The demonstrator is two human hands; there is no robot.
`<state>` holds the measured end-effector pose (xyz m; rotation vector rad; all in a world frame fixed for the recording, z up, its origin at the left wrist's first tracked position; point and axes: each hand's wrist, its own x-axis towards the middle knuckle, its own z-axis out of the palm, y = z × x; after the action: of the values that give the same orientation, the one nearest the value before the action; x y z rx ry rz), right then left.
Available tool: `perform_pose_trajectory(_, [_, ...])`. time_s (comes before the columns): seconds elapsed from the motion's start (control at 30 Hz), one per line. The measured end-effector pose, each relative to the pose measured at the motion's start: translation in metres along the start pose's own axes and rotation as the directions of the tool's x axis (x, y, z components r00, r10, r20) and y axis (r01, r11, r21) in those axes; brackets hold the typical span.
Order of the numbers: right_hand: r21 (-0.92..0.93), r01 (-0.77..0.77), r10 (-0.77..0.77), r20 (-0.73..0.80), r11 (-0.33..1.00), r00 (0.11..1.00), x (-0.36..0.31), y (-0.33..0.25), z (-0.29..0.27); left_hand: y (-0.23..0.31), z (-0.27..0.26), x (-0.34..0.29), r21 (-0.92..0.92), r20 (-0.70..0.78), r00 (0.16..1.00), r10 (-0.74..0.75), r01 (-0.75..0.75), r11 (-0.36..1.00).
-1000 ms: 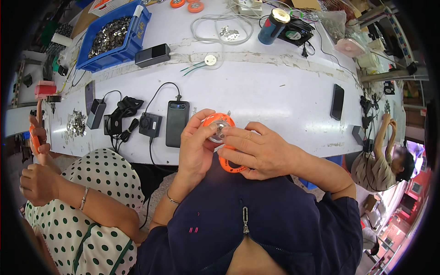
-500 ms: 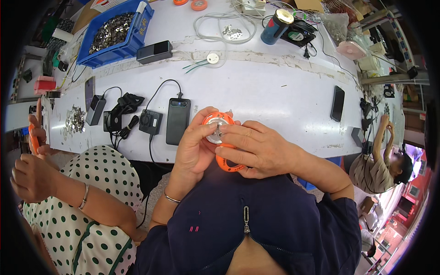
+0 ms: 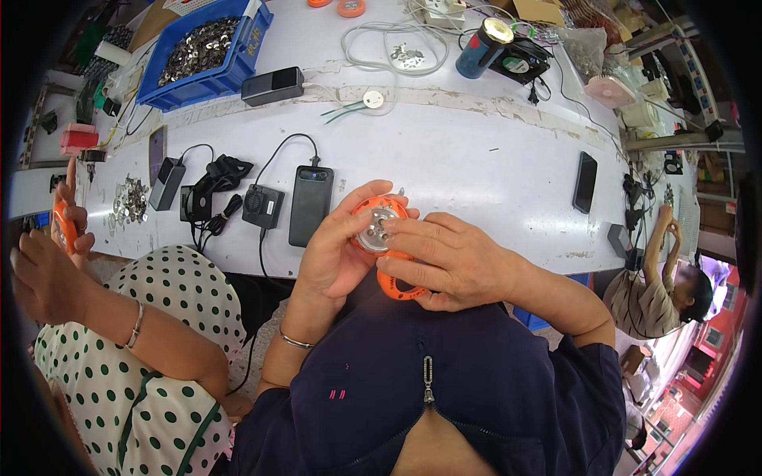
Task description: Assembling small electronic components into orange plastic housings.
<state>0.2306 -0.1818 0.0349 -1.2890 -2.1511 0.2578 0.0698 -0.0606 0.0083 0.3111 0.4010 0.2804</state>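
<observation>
1. I count two hands at the centre of my feed, both partly closed. The left hand point(image 3: 332, 252) has its fingers curled around one orange round case point(image 3: 367, 207), thumb over its face.
2. The right hand point(image 3: 464, 258) puts its foremost fingertips on the case's shiny middle point(image 3: 373, 236); its lower fingers and thumb grip one orange ring point(image 3: 392, 287), just below the case at 6 o'clock. I cannot tell whether ring and case are joined.
3. Small round parts show in that middle; my view is too coarse for a sure count.
4. From the hands, I have one black power bank point(image 3: 310, 208) near 10 o'clock on the tabletop point(image 3: 476, 119), and one dark phone point(image 3: 585, 182) between 2 and 3.
5. At 12 o'clock I see one white disc point(image 3: 373, 99) with two green wires point(image 3: 346, 114); beyond it, just before 12, two orange discs point(image 3: 352, 8) are visible.
6. Toward 1 o'clock stand one blue can point(image 3: 476, 59) and one black fan point(image 3: 520, 62).
7. One blue bin point(image 3: 190, 93) sits between 10 and 11, its metal pieces point(image 3: 202, 54) too many for me to count.
8. At 8 o'clock I see one neighbour in a spotted garment point(image 3: 175, 289).
</observation>
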Motion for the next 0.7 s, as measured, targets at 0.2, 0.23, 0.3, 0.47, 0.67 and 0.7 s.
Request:
perform_pose_trajectory(0.2, [0.021,-0.017,0.017,0.004,1.0,1.0,-0.002,0.0,0.004,-0.008,0.002,-0.001,0.068,-0.085,0.995,0.046,-0.04,0.997])
perform_pose_trajectory(0.23, [0.02,-0.017,0.017,0.004,1.0,1.0,-0.001,-0.001,0.003,-0.008,0.001,-0.001,0.068,-0.084,0.995,0.046,-0.04,0.997])
perform_pose_trajectory(0.3, [0.042,-0.024,0.026,-0.029,0.999,0.999,0.001,-0.003,0.001,-0.009,-0.001,-0.001,0.086,-0.114,0.992,0.06,-0.05,0.995])
perform_pose_trajectory(0.47, [0.077,-0.046,0.05,-0.053,0.996,0.997,-0.004,-0.004,0.004,-0.009,0.009,-0.004,0.166,-0.136,0.984,0.119,-0.096,0.981])
perform_pose_trajectory(0.67, [0.005,-0.042,0.042,-0.111,0.999,0.993,0.006,-0.009,-0.004,-0.008,0.017,-0.007,0.187,-0.126,0.977,0.174,-0.149,0.971])
perform_pose_trajectory(0.7, [-0.015,-0.047,0.045,-0.132,0.999,0.99,0.007,-0.01,-0.006,-0.007,0.02,-0.007,0.187,-0.132,0.975,0.181,-0.155,0.97])
